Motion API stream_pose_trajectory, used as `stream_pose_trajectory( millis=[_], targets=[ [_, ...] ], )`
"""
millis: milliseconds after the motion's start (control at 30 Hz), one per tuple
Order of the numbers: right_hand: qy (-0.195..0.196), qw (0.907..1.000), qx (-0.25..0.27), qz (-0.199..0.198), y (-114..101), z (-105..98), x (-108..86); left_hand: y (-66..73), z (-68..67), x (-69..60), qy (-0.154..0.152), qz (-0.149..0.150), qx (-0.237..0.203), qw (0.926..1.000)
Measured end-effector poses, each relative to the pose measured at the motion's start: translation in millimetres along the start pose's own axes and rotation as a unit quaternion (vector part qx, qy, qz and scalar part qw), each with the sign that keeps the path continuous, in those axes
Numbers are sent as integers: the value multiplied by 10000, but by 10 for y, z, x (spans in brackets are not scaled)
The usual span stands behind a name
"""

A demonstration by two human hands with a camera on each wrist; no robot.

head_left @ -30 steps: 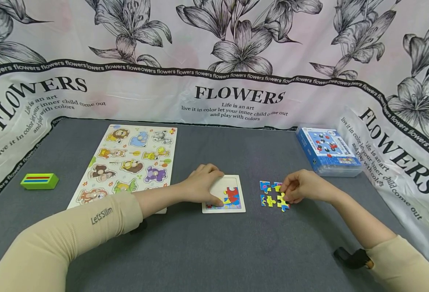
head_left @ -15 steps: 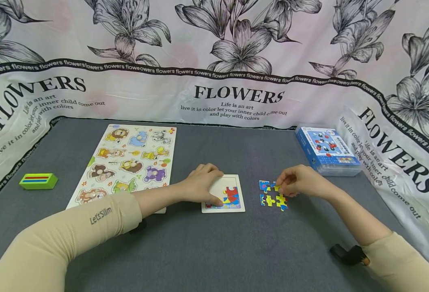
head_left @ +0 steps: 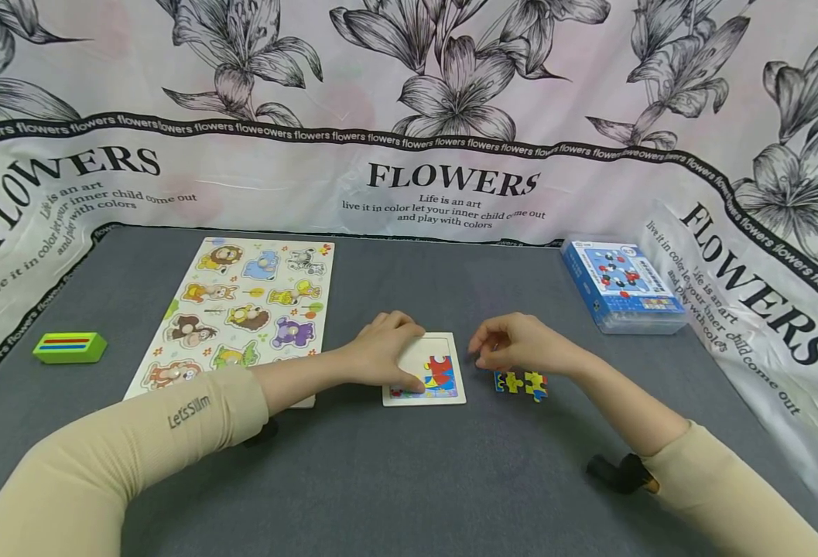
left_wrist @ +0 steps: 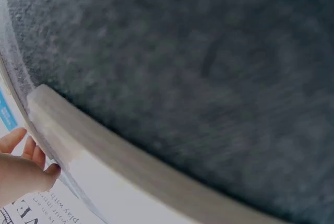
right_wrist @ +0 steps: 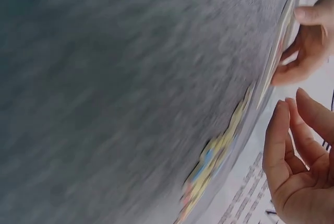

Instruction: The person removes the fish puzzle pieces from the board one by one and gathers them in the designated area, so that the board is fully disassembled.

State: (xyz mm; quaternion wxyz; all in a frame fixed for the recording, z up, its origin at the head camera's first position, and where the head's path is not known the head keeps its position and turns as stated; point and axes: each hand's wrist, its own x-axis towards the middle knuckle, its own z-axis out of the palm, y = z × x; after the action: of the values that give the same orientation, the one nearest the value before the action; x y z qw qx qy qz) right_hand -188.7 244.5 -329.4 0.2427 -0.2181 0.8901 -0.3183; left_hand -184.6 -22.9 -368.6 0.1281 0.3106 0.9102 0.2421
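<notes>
My left hand (head_left: 385, 350) rests on the left side of a small white puzzle board (head_left: 457, 394), thumb spread over its near part and fingers at its far edge. A few red, blue and yellow jigsaw pieces (head_left: 440, 373) are set in the board's near right part. Between board and loose pieces hovers my right hand (head_left: 520, 340), fingers loosely bent. In the right wrist view nothing shows between the fingertips of this right hand (right_wrist: 302, 166). Yellow and blue loose jigsaw pieces (head_left: 520, 384) lie right of the board; the hand covers the farther ones.
A large animal peg board (head_left: 255, 292) lies to the left, partly under my left sleeve (head_left: 193, 422). Further left is a green block (head_left: 70, 348) with coloured stripes. A blue box (head_left: 623, 286) stands at the back right. Flower-printed cloth (head_left: 276, 178) hangs behind the grey table (head_left: 409, 480).
My right hand has moved left from the right-hand loose pieces to just right of the puzzle board. My left hand keeps its place on the board.
</notes>
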Motion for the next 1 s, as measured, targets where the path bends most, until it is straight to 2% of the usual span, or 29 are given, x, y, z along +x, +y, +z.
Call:
stream_pose_trajectory(
  millis=[267,533,1000],
  targets=[
    [-163,9997,33,-185,-174,134,178,106,-8,51,-45,-215,70,9997],
    [-164,9992,-266,-241,-245,237,319,155,51,71,217,-349,212,9989],
    [-70,9979,-507,-403,-256,304,341,159,114,68,343,-444,319,9979]
  ],
)
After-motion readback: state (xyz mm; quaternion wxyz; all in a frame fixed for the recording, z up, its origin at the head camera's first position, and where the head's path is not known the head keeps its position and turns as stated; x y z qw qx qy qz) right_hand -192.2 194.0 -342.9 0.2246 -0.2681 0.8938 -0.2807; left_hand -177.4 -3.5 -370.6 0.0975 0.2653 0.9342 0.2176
